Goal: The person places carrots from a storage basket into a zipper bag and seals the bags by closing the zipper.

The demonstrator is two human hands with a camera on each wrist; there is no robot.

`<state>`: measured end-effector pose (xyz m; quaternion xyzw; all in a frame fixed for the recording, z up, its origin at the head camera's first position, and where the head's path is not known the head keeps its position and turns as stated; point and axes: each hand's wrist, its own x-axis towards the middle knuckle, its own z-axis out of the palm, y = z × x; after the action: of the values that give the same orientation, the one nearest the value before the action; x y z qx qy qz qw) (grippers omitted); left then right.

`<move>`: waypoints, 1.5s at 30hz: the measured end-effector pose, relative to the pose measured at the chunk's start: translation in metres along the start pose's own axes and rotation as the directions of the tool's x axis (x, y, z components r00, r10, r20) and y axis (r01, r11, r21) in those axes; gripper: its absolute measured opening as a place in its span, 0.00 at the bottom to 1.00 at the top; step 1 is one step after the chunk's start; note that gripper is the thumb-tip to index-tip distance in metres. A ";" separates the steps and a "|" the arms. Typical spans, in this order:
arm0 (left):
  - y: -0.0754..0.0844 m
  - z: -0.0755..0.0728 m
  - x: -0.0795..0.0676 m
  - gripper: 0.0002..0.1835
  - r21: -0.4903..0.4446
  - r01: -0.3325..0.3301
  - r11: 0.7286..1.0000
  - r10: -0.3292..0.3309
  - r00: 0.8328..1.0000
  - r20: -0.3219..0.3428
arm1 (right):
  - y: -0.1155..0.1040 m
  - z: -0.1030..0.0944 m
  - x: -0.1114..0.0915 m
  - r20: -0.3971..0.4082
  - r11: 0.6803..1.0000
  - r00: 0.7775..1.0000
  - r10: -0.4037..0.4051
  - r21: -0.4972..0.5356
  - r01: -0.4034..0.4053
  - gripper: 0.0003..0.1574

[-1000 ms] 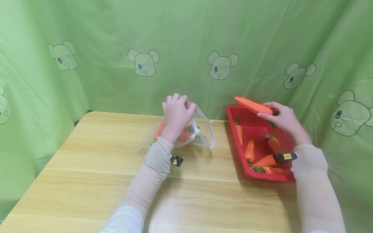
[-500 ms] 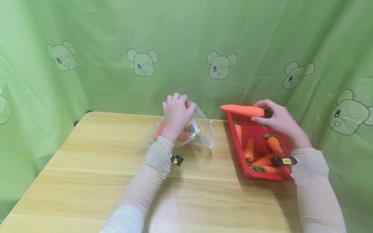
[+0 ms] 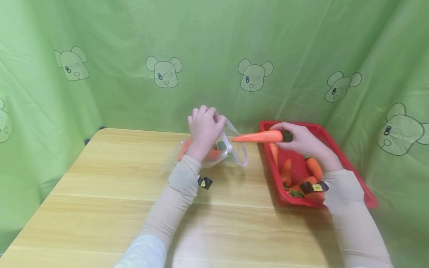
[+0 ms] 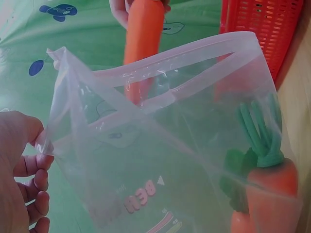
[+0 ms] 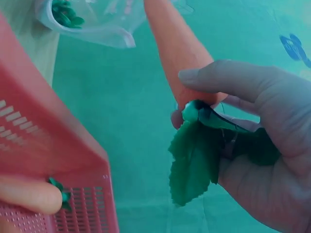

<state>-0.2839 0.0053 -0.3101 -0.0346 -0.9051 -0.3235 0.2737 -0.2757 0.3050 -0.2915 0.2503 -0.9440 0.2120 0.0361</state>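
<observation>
My left hand (image 3: 206, 130) pinches the upper edge of a clear plastic zip bag (image 4: 146, 160), whose mouth gapes toward the right. Inside the bag lie carrots with green tops; one carrot (image 4: 272, 194) shows plainly in the left wrist view. My right hand (image 3: 298, 139) grips another carrot (image 3: 259, 137) by its thick leafy end, green leaves (image 5: 194, 165) hanging by the palm. That carrot points left, its tip right at the bag's opening. In the left wrist view it overlaps the white zip strip (image 4: 214, 80).
A red plastic basket (image 3: 348, 160) with several carrots (image 3: 313, 167) stands on the right of the wooden table (image 3: 110, 208), below the right forearm. A green curtain (image 3: 207, 44) with printed bear heads hangs close behind the table.
My right hand has carried the carrot left and down from above the basket to the bag's mouth, levelling it. The left hand keeps its grip on the bag, nearly still.
</observation>
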 end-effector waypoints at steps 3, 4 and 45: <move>0.001 0.000 0.000 0.11 -0.001 0.010 1.000 -0.009 1.000 0.004 | -0.005 0.007 0.007 0.013 1.000 1.000 0.012 -0.009 -0.012 0.28; 0.001 0.000 0.001 0.11 -0.001 0.012 1.000 -0.012 1.000 0.004 | -0.007 0.010 0.009 0.012 1.000 1.000 0.015 -0.011 -0.015 0.28; 0.001 0.009 -0.003 0.10 0.004 0.011 1.000 -0.011 1.000 0.029 | -0.020 0.054 0.068 0.010 0.958 0.987 0.163 0.238 -0.160 0.22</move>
<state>-0.2859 0.0118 -0.3174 -0.0338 -0.9098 -0.3227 0.2587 -0.3232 0.2354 -0.3206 0.1738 -0.9288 0.3272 -0.0069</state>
